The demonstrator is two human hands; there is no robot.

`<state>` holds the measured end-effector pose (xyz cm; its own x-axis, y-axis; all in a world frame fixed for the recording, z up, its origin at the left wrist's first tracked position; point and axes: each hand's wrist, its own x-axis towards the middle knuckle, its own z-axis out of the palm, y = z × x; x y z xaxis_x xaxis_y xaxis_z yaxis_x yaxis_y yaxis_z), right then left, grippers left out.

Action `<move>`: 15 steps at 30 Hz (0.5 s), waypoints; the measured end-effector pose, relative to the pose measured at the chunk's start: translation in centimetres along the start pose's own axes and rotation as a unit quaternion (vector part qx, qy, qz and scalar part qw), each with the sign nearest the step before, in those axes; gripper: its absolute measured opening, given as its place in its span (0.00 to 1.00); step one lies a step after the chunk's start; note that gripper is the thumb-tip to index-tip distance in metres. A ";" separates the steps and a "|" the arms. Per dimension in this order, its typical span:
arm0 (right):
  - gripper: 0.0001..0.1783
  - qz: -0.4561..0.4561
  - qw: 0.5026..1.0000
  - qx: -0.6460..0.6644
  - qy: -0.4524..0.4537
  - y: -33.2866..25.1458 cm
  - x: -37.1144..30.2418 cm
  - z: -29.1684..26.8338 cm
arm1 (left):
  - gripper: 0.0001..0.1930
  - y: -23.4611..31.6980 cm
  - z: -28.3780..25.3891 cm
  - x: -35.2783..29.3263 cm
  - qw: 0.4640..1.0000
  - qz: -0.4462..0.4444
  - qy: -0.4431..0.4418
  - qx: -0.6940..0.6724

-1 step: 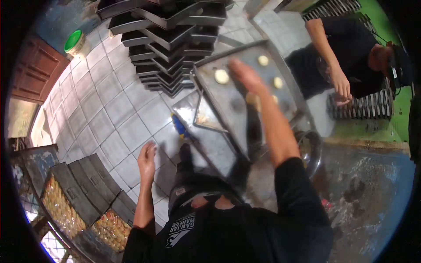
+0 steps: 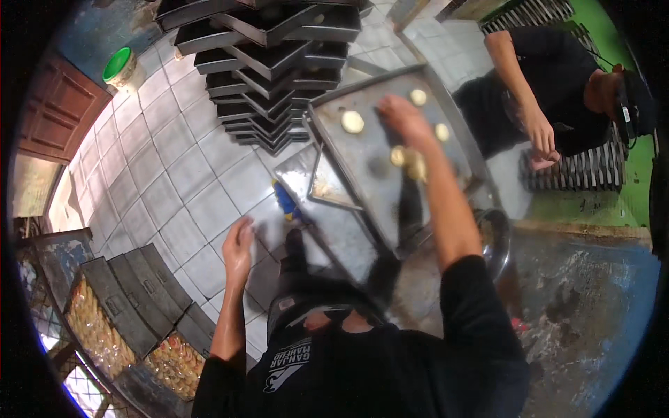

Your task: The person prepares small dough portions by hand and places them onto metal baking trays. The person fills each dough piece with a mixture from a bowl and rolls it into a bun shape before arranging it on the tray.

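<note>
My right hand is low over a large grey metal tray, its fingers bent downward and blurred; whether they hold anything is hidden. Pale round dough pieces lie spread on that tray: one dough ball left of the hand, another beyond it, a third to its right. Yellower dough pieces sit close together beside my right wrist. My left hand hangs above the tiled floor, away from the tray, with fingers loosely bent and nothing visible in it.
Black trays rise in a criss-cross stack beyond the tray. At the right stands a co-worker, hands together. Lower left are dark metal boxes and wrapped baked goods. A green-lidded bucket stands far left.
My right hand has shifted slightly right over the tray, its fingers bending more, and the yellower dough pieces by the wrist show more fully. My left hand has moved a little to the right.
</note>
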<state>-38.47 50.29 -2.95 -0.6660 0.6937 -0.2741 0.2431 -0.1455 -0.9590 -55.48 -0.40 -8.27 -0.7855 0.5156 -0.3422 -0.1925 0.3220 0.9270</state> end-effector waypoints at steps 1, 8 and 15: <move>0.27 -0.023 0.998 -0.012 0.056 0.3 -1.7 -4.4 | 0.18 2.0 2.1 0.8 0.995 0.086 -0.053 0.010; 0.15 0.109 0.922 -0.246 0.278 1.4 -18.7 -13.6 | 0.18 11.9 15.0 -0.2 0.946 0.155 -0.285 -0.013; 0.16 -0.094 0.855 -0.336 0.383 -0.3 -37.9 -3.2 | 0.18 9.7 31.1 -15.3 0.891 0.074 -0.398 -0.203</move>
<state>-11.11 26.29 7.98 -0.1430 0.9566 0.2539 0.7044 0.2786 -0.6529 -27.06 19.51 1.19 -0.1844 0.9809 -0.0615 -0.4446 -0.0274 0.8953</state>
